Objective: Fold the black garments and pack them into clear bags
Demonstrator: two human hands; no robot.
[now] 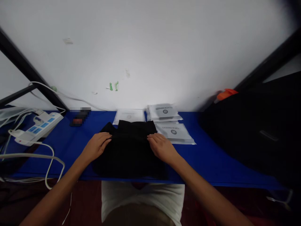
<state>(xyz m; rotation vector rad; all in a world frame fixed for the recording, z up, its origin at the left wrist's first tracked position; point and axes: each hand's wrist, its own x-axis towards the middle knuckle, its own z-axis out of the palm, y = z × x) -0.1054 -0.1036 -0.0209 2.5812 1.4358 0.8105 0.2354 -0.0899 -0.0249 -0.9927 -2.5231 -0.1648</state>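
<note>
A piece of black cloth (131, 153), seemingly a garment, lies partly folded on the blue table at the front edge. At its left side, my left hand (97, 145) has its fingers closed on the fabric. My right hand (162, 147) grips the opposite side at about the same height, fingers bent over the cloth. The fingertips of both hands are partly lost against the dark fabric. Just beyond the cloth is a flat white zip bag (130, 115). Right of it lie a stack of printed zip bags (164, 111) and another printed bag (175, 131), close to my right hand.
A white power strip (41, 128) with several cables sits at the left. Behind it is a dark, blurred-out object (80, 117). A large black heap (254, 131) covers the table's right end, with something orange (227, 94) on top. A white wall (150, 56) stands behind.
</note>
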